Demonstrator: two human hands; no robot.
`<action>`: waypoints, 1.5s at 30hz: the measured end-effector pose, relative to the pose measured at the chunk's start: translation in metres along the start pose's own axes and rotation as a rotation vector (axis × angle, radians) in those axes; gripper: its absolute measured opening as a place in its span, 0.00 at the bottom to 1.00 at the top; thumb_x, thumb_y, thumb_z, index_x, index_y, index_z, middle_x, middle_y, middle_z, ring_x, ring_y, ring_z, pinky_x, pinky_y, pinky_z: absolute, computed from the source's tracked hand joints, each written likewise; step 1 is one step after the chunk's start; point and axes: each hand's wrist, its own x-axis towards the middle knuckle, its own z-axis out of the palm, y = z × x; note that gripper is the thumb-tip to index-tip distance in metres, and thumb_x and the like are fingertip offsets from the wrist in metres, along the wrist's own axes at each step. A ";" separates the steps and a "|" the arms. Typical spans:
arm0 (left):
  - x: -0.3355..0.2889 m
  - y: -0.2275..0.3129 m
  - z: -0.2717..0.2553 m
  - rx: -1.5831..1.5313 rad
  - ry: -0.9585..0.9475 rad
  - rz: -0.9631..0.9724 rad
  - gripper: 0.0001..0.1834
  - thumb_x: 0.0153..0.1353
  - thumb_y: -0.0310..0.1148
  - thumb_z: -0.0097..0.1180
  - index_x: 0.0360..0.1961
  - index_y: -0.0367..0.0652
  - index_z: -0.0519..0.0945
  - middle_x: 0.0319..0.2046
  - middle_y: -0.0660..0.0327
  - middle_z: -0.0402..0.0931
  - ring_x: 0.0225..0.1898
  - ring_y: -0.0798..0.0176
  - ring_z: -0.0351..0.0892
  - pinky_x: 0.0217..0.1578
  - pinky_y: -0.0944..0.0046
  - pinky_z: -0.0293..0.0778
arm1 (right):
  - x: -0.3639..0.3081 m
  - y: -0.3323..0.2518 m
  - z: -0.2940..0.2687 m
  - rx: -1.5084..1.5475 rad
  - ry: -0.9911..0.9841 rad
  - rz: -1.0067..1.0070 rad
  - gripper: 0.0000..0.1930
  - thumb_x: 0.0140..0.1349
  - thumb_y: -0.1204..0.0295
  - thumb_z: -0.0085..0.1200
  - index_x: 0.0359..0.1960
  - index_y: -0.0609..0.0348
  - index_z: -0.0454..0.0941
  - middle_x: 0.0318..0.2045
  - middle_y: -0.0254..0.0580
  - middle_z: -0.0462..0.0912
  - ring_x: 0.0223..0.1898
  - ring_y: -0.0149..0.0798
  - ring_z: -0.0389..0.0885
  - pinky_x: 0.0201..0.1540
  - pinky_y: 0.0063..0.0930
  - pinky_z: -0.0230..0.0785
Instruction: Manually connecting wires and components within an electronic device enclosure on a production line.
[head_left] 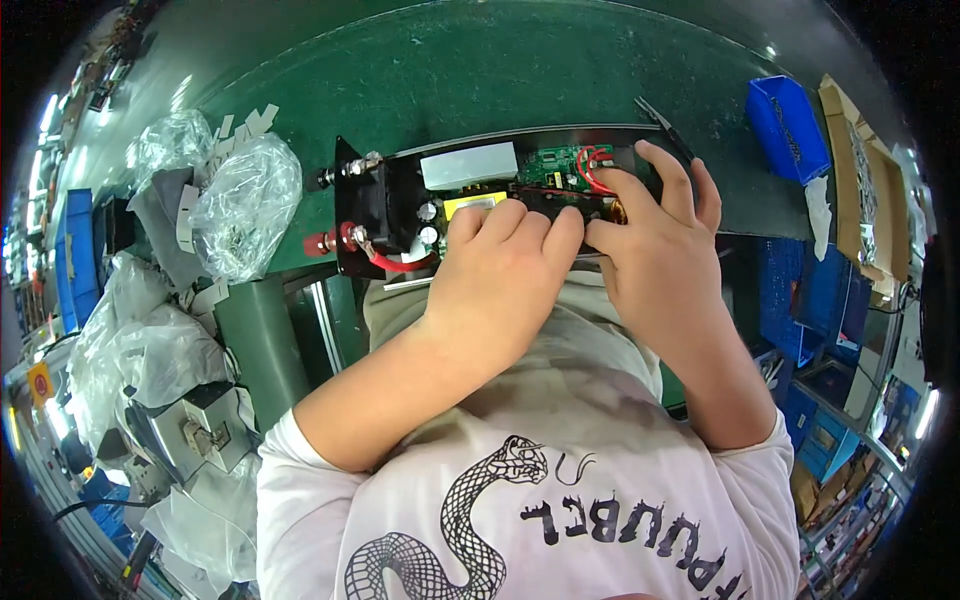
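An uncovered electronic unit [468, 168] in a long black housing lies on the green bench, close to my body. Inside are a green circuit board [552, 158], a pale block, a yellow-topped transformer [474, 203] and looped red wires [586, 166]. My left hand [505, 265] is closed, its fingertips pressed together over the near middle of the unit; whatever they hold is hidden. My right hand [668, 235] lies over the unit's right end with fingers bent and apart, index fingertip by the red wires, thumb beside a copper coil [618, 211]. Red [325, 242] and black terminals stick out at the left end.
Tweezers [668, 128] lie just beyond the unit's far right corner. A blue bin [788, 130] and a cardboard box [862, 195] of parts stand at right. Clear plastic bags [250, 200] crowd the left side. The green bench top [480, 70] stretches behind the unit.
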 end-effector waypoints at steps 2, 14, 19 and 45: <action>-0.002 0.000 -0.002 0.027 0.030 0.006 0.13 0.51 0.30 0.60 0.39 0.47 0.75 0.31 0.66 0.77 0.41 0.61 0.75 0.46 0.57 0.66 | 0.002 0.000 0.001 0.026 0.027 -0.040 0.09 0.49 0.75 0.63 0.31 0.46 0.88 0.57 0.34 0.80 0.70 0.51 0.63 0.72 0.64 0.45; 0.001 -0.002 0.007 -0.011 0.095 0.013 0.11 0.53 0.31 0.59 0.37 0.44 0.74 0.32 0.60 0.79 0.42 0.56 0.77 0.48 0.56 0.66 | 0.006 -0.005 -0.008 -0.092 -0.016 -0.047 0.14 0.52 0.74 0.64 0.41 0.43 0.88 0.59 0.36 0.78 0.72 0.50 0.62 0.75 0.65 0.38; -0.001 -0.011 0.002 0.088 0.249 0.043 0.12 0.51 0.32 0.58 0.39 0.46 0.75 0.36 0.61 0.78 0.43 0.58 0.77 0.48 0.55 0.69 | 0.020 -0.005 -0.009 -0.146 0.029 -0.053 0.14 0.52 0.74 0.66 0.42 0.47 0.87 0.61 0.34 0.78 0.71 0.49 0.65 0.76 0.63 0.37; -0.141 -0.208 -0.069 0.450 0.157 -0.856 0.11 0.61 0.38 0.59 0.33 0.43 0.86 0.40 0.56 0.82 0.47 0.48 0.80 0.44 0.46 0.75 | -0.025 -0.038 -0.007 0.477 0.209 -0.477 0.12 0.45 0.77 0.69 0.34 0.56 0.83 0.42 0.42 0.84 0.39 0.44 0.84 0.43 0.39 0.74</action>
